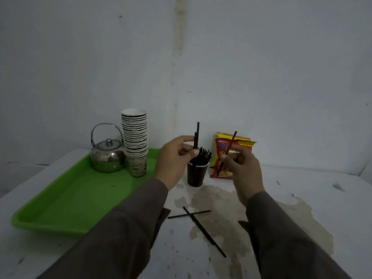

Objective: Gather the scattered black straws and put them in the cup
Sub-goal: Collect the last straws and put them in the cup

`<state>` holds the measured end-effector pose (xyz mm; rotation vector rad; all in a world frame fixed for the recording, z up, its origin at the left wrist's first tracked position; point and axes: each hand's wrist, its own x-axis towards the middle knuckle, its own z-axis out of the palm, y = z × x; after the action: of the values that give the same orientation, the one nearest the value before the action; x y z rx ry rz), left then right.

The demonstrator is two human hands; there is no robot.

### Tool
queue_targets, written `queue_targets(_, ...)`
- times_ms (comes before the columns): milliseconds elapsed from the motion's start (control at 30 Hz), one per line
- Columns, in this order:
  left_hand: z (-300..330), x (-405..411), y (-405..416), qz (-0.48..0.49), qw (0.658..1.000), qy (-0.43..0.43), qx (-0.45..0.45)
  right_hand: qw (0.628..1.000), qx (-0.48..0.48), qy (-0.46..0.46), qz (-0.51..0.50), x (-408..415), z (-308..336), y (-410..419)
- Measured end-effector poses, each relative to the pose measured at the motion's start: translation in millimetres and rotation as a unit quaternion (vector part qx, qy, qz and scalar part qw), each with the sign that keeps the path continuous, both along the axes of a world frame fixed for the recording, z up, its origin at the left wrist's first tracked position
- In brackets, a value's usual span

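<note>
A black cup [195, 175] stands on the white table, with several black straws [204, 156] sticking out of it. My left hand [175, 161] pinches two upright black straws [196, 135] just above the cup's left rim. To the cup's right, my right hand [240, 168] pinches a single tilted black straw [231, 143] in front of the snack bag. Two more black straws lie crossed on the table in front of the cup: a short one [189, 214] and a long one [205, 232].
A green tray [66, 200] at the left carries a steel kettle [107, 153] and a tall stack of paper cups [135, 141]. A red and yellow snack bag [227, 146] leans by the wall. A brown stain [225, 206] spreads over the table [312, 188].
</note>
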<state>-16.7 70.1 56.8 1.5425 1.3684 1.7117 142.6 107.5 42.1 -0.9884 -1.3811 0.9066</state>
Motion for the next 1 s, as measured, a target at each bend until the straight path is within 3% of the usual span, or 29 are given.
queue_targets(133, 31.1, -15.4, 25.4, 0.029, 0.994, 0.089, 0.049, 0.994, 0.092, -0.058, -0.015, -9.1, 36.9, 28.5)
queue_targets(333, 37.3, -26.8, 59.4, 0.053, 0.973, 0.215, 0.068, 0.974, 0.154, -0.159, -0.051, -29.6, 47.1, 62.5)
queue_targets(667, -12.3, -29.2, 99.2, 0.079, 0.967, 0.233, 0.064, 0.948, 0.143, -0.282, -0.036, -55.3, -4.7, 97.9)
queue_targets(1000, -53.4, -30.7, 103.9, 0.054, 0.959, 0.279, -0.009, 0.935, 0.136, -0.327, -0.031, -54.0, -35.9, 96.2)
